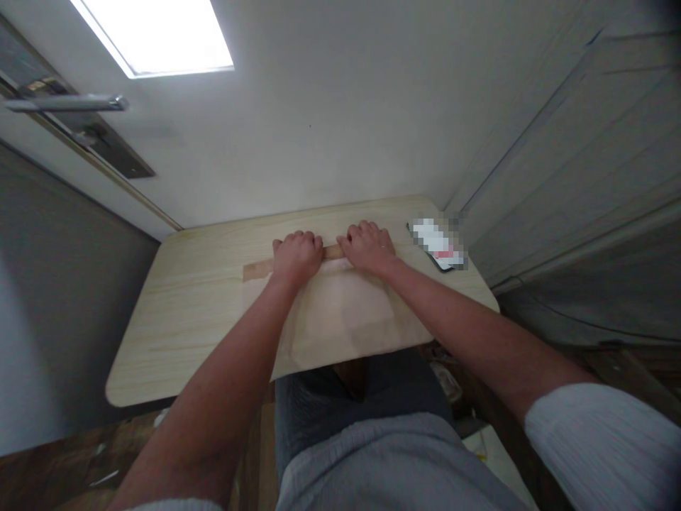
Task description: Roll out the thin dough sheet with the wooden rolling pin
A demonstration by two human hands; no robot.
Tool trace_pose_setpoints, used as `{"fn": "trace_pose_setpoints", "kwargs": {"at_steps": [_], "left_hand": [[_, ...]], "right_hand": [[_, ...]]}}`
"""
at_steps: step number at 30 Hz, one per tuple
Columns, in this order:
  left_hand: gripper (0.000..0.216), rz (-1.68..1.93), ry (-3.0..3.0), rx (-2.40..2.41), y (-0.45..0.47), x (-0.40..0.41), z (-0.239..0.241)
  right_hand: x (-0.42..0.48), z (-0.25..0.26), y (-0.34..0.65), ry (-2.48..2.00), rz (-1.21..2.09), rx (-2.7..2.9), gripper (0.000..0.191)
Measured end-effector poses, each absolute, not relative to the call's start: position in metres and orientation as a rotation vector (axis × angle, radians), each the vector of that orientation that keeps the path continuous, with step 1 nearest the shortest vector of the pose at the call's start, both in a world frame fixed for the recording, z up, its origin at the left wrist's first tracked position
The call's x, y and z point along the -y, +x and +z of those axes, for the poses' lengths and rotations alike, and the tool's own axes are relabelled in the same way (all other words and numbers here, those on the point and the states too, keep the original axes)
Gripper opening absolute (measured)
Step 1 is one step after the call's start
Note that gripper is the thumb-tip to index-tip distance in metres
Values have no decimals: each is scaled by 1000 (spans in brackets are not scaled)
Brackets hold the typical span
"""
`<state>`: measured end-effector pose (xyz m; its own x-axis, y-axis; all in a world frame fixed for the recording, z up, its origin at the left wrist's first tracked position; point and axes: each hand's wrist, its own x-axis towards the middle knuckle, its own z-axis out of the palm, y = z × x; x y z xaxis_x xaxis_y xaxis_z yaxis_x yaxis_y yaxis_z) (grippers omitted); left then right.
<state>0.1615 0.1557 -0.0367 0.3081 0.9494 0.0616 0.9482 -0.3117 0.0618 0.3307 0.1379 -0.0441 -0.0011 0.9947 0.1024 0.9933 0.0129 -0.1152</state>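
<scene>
While your left hand (298, 257) and right hand (368, 245) curl over one flat brown strip (257, 270) on one thin tan sheet (345, 312) at frame centre, you seem to be flattening it; whether they grip, I cannot tell. Next, even pressure seems needed. One pale wood-grain bench (170, 305) carries also one white, pixelated rectangular object (433, 241), centre right.

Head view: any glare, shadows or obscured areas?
Head view: the bright pane is blown out to white; head view: mosaic blocks hide most of the dark-edged item beyond the right hand; head view: soft shadows on the sheet, upper-right corner dark.
</scene>
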Motion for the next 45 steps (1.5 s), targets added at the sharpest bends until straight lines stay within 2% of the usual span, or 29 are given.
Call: {"fn": "trace_pose_setpoints", "kwargs": {"at_steps": [11,28,45], "left_hand": [[61,167,2499,-1880,164,-166,-38],[66,106,2429,-1985,168,-183,-37],[74,193,2425,-2024,170,-206,-34]], "right_hand": [[-146,-44,329,-2115,-14,2053,63],[-162,-42,331,-2176,111,2065,73],[-188,-41,333,-2215,187,2015,69]]}}
